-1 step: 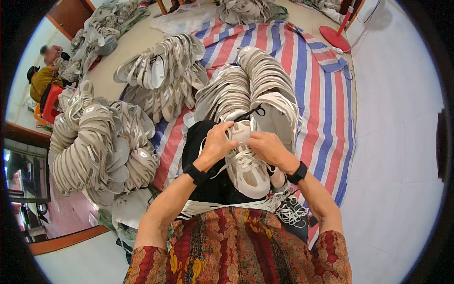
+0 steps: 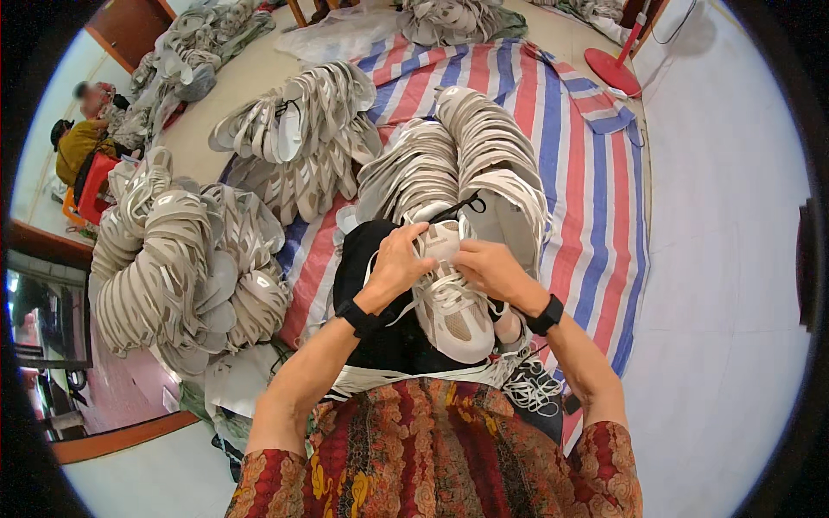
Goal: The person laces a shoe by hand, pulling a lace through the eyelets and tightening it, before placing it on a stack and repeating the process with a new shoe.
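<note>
A cream-and-tan shoe upper (image 2: 466, 331) with mesh panels lies over my lap, its toe toward me. White shoelaces (image 2: 448, 292) cross its front below the pale tongue (image 2: 442, 236). My left hand (image 2: 399, 263) is closed on the upper's left side, thumb by the tongue and forefinger near its top. On the other side, my right hand (image 2: 492, 266) is pinched on a shoelace at the eyelets; the fingertips partly hide it. Just beyond, a black tie (image 2: 471, 204) marks the near end of a bundle of nested uppers (image 2: 490, 142).
More bundled uppers stand at the left (image 2: 151, 276) and far left (image 2: 298, 112). Striped sheeting (image 2: 574, 224) covers the floor. Loose laces (image 2: 531, 386) hang at my right thigh. A red fan base (image 2: 611, 72) stands by the white wall. A person in mustard (image 2: 79, 148) sits far left.
</note>
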Action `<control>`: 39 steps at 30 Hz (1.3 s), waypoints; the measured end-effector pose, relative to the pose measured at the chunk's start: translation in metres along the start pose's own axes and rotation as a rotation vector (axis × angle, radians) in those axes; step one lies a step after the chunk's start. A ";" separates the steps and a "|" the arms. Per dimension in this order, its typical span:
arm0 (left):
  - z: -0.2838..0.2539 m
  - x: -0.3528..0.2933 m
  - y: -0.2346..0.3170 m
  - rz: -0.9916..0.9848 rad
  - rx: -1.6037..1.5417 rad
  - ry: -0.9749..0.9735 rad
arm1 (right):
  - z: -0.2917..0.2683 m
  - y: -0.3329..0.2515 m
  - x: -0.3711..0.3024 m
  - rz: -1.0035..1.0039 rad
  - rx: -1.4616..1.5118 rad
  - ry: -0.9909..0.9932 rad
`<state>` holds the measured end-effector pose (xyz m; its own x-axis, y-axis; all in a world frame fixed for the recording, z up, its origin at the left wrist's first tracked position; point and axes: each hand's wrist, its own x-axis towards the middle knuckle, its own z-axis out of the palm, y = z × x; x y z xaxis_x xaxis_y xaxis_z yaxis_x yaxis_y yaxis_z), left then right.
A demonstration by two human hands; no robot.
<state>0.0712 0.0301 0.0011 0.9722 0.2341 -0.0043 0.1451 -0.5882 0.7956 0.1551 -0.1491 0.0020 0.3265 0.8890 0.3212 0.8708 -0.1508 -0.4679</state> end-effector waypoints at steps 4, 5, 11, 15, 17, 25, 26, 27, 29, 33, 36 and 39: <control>0.002 -0.002 0.002 0.036 0.020 0.012 | 0.004 0.002 0.004 0.044 0.175 -0.036; 0.003 -0.002 0.003 0.016 0.016 0.015 | 0.007 0.002 0.004 0.037 0.276 0.031; -0.010 -0.017 0.004 0.055 -0.190 0.170 | 0.008 -0.021 0.000 0.302 0.296 0.178; -0.035 -0.043 0.037 0.129 -0.333 0.194 | 0.016 -0.022 -0.002 0.278 0.335 0.200; -0.041 -0.058 0.039 0.168 -0.394 0.172 | 0.021 -0.022 0.002 0.076 0.249 0.294; -0.049 -0.076 0.029 0.087 -0.897 0.165 | 0.013 -0.030 0.019 -0.147 -0.356 0.029; -0.049 -0.076 0.029 0.056 -0.929 0.188 | 0.014 -0.030 0.020 -0.150 -0.426 0.011; -0.049 -0.074 0.027 0.059 -0.931 0.192 | 0.014 -0.030 0.022 -0.155 -0.428 0.010; -0.051 -0.071 0.022 -0.027 -1.039 0.219 | 0.011 -0.032 0.021 -0.116 -0.116 0.116; -0.039 -0.054 0.013 -0.116 -0.847 0.086 | 0.010 -0.098 0.007 -0.193 0.199 -0.132; -0.021 -0.033 0.026 0.263 -0.171 0.143 | 0.015 -0.086 -0.016 -0.125 0.252 -0.114; -0.004 -0.012 0.012 0.645 0.199 0.226 | 0.000 -0.066 -0.025 -0.010 0.348 -0.219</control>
<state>0.0603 0.0234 0.0137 0.8167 -0.0663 0.5732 -0.3946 -0.7889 0.4710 0.0900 -0.1612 0.0251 0.2001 0.9664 0.1614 0.6847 -0.0201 -0.7285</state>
